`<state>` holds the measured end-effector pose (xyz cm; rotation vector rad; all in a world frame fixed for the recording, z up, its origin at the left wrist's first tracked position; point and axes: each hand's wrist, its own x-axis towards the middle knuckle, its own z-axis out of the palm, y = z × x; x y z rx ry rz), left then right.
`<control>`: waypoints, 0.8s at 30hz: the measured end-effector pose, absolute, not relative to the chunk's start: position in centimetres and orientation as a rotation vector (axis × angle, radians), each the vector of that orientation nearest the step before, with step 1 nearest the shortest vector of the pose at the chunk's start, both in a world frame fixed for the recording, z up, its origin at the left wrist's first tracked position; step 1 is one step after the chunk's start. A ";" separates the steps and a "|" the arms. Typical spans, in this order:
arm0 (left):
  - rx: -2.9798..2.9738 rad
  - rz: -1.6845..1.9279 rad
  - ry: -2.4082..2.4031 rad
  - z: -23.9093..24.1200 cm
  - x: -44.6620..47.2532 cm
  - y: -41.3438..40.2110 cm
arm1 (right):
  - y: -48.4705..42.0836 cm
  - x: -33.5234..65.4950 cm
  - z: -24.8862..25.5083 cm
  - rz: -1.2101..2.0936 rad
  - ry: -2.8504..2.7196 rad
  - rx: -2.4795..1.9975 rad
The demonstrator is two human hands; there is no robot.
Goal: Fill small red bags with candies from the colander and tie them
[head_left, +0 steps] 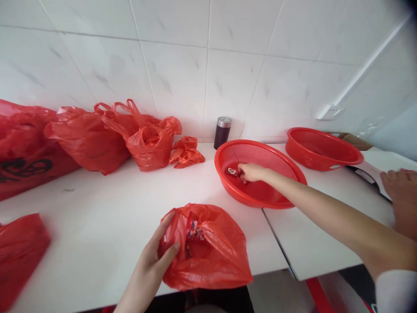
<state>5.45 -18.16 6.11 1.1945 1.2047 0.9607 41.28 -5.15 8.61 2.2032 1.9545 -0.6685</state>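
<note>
My left hand [153, 256] grips the left side of a red plastic bag [224, 261] near the front of the table, thumb over its edge. Through the bag's opening, small multicoloured wrapped pieces [195, 230] show; how deep they lie is hidden. My right hand [252, 172] reaches into a red perforated basin [260, 202], its fingers closed together near the bottom on the left. Beside those fingertips is a small red-and-white patterned packet [232, 171]. What the fingers themselves pinch is too small to make out.
Several filled red bags [94, 143] line the wall on the left, near a dark tumbler [223, 132]. Another red bag [22, 252] lies at the left front. A second red basin [312, 158] stands at the right, near another person's hand [402, 191] on a white appliance.
</note>
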 end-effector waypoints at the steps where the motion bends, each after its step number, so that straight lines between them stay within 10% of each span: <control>1: 1.200 0.968 1.207 6.1 5.4 -18.2 | -4.2 41.1 8.6 -0.625 1.977 2.240; 9: 1.208 0.988 1.245 6.0 4.5 -18.5 | -2.5 38.9 6.5 -0.713 2.143 2.287; 19: 1.218 0.996 1.199 5.9 4.5 -17.3 | -10.8 29.1 15.6 -1.537 2.712 1.885; 24: 1.235 0.987 1.243 6.6 3.6 -16.9 | -16.1 23.0 12.2 -0.561 2.804 1.453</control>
